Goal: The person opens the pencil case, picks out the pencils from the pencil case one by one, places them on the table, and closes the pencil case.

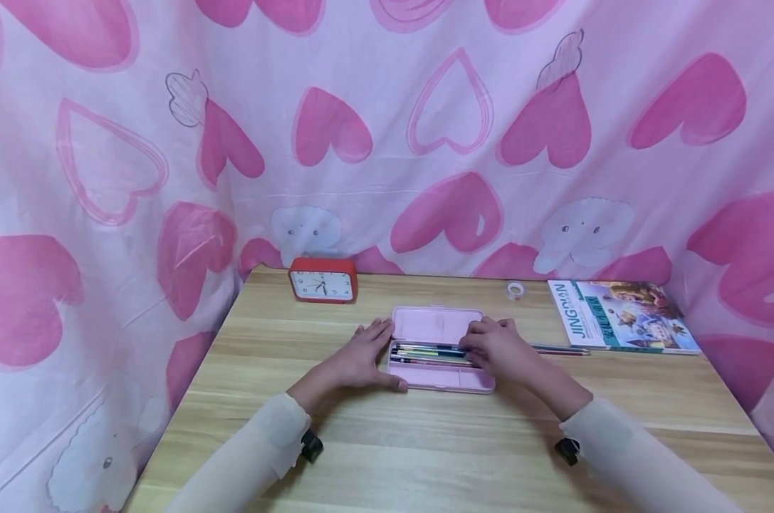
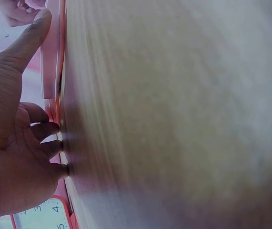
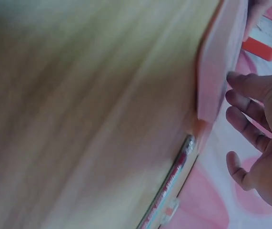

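Observation:
A pink pencil case (image 1: pixel 441 377) lies with its lid (image 1: pixel 434 324) folded back on the wooden table. Several pencils (image 1: pixel 428 354) lie lengthwise in its rear compartment. My left hand (image 1: pixel 359 356) is spread at the case's left end, the thumb (image 2: pixel 33 36) against its front corner, the other fingers reaching toward the lid. Over the case's right end is my right hand (image 1: pixel 498 349), its fingers bent above the pencils. In the right wrist view its fingers (image 3: pixel 244 125) look loosely bent and apart, with no pencil visible between them. More pencils (image 1: pixel 562 350) lie on the table beyond the right wrist.
At the back left stands a red alarm clock (image 1: pixel 322 281). A roll of tape (image 1: pixel 515 290) lies at the back, left of a colourful book (image 1: pixel 624 317). A pink heart-patterned curtain (image 1: pixel 387 164) hangs around the table (image 1: pixel 425 456).

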{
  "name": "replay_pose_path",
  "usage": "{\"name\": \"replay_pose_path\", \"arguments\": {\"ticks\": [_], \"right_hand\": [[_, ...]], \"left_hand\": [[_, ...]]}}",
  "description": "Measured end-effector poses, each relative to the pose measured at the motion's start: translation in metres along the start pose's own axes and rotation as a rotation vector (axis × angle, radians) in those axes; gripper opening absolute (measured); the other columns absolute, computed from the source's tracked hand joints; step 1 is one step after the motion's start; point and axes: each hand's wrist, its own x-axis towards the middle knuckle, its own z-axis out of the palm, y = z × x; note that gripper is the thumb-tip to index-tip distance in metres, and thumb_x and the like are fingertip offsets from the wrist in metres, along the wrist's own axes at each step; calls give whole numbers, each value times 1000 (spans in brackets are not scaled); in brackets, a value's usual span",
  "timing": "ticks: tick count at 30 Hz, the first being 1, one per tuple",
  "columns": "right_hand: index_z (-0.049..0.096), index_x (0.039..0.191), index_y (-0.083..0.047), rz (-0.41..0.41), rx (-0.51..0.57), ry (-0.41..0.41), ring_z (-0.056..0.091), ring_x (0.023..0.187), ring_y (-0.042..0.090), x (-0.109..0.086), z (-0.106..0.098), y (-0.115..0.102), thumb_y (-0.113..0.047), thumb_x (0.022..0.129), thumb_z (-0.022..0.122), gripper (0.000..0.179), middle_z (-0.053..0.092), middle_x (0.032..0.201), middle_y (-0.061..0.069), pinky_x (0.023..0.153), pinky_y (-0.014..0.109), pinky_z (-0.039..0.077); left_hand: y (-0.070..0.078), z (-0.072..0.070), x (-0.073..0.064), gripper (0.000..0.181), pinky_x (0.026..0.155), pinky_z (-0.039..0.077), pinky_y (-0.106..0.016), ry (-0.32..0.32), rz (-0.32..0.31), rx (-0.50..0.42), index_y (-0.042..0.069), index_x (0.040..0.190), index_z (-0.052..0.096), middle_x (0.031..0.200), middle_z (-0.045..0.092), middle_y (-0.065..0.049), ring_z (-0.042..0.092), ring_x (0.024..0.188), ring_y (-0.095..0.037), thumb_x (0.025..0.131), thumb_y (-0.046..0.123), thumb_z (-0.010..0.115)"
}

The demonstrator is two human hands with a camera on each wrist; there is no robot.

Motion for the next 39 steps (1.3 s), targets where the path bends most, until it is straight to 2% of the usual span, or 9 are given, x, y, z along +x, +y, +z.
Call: {"name": "replay_pose_path", "arguments": {"ticks": [8, 14, 24, 35, 39], "right_hand": [[85, 125, -19, -51, -170, 16, 65, 110, 24, 5, 10, -6, -10, 95, 88, 32, 77, 117, 2, 105, 71, 53], [85, 124, -18, -42, -208, 15, 63, 109, 24, 7, 12, -9, -11, 94, 89, 31, 76, 115, 3, 105, 69, 54], [84, 122, -16, -50, -210, 20, 62, 107, 23, 10, 11, -10, -11, 95, 88, 28, 74, 113, 2, 105, 65, 54], [78, 105, -16, -47, -222, 60, 60, 103, 24, 18, 16, -17, -22, 95, 88, 15, 69, 107, 1, 101, 65, 56], [75, 103, -17, -43, -213, 74, 63, 102, 23, 21, 19, -21, -23, 96, 87, 15, 71, 106, 1, 100, 63, 57]], "left_hand": [[0, -2, 1, 140, 143, 0, -56, 5, 1, 11, 25, 180, 13, 189, 7, 5, -2, 177, -24, 75, 81, 86], [1, -3, 1, 139, 143, 1, -57, 6, -1, 8, 24, 180, 14, 189, 7, 4, -2, 177, -25, 76, 81, 86], [1, -2, 1, 139, 143, 1, -57, 4, 0, 5, 24, 180, 13, 189, 7, 4, -3, 177, -25, 76, 81, 86], [-1, 0, -1, 140, 144, 2, -56, 3, -2, 5, 26, 180, 13, 189, 8, 3, -1, 177, -26, 75, 82, 86], [-1, 1, 0, 140, 144, 3, -56, 6, 0, 13, 26, 180, 13, 189, 8, 4, -1, 177, -25, 75, 84, 85]]}}
